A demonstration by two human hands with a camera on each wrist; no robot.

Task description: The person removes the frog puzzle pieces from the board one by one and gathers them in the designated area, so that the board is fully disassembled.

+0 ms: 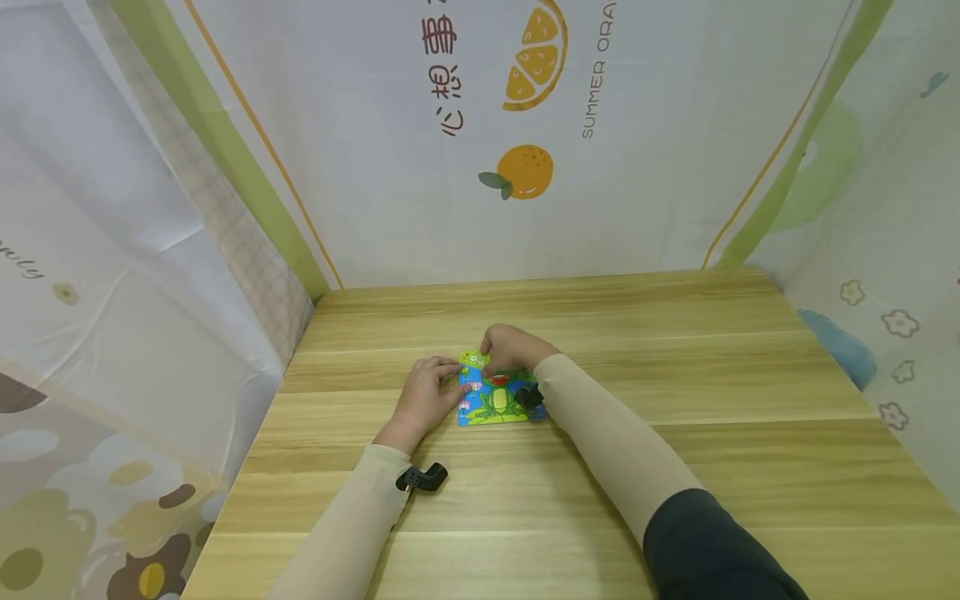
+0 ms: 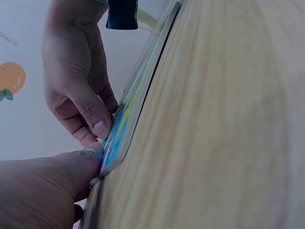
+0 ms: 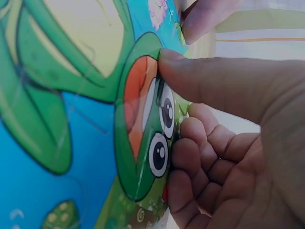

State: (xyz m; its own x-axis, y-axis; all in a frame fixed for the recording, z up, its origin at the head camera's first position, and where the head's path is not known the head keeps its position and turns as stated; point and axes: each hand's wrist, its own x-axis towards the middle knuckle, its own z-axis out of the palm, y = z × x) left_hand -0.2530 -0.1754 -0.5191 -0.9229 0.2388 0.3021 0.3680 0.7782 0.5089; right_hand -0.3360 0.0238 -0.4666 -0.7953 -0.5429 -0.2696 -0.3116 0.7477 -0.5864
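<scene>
A frog puzzle (image 1: 495, 402) lies flat on the wooden table (image 1: 675, 375), about midway between its left and right edges and nearer the far half. It is a small square board, blue with a green frog, an orange mouth and two big eyes.

The left hand (image 1: 426, 393) rests on the table at the puzzle's left edge. Its fingers are bent only slightly, and the fingertips (image 2: 97, 147) press against that edge and its near-left corner. It grips nothing.

The right hand (image 1: 512, 348) sits at the puzzle's far edge, fingers curled. Its thumb (image 3: 209, 78) presses on the frog's head just beside the upper eye, while the curled fingers (image 3: 190, 157) tuck against the board's far rim. A small green piece (image 1: 474, 359) with the frog's eyes shows at the far-left corner, just under this hand, pinched between thumb and fingers. Whether it is fully seated in the board I cannot tell.

Both forearms wear beige sleeves (image 1: 615, 442). Printed cloth with oranges (image 1: 525, 171) walls the table on three sides.
</scene>
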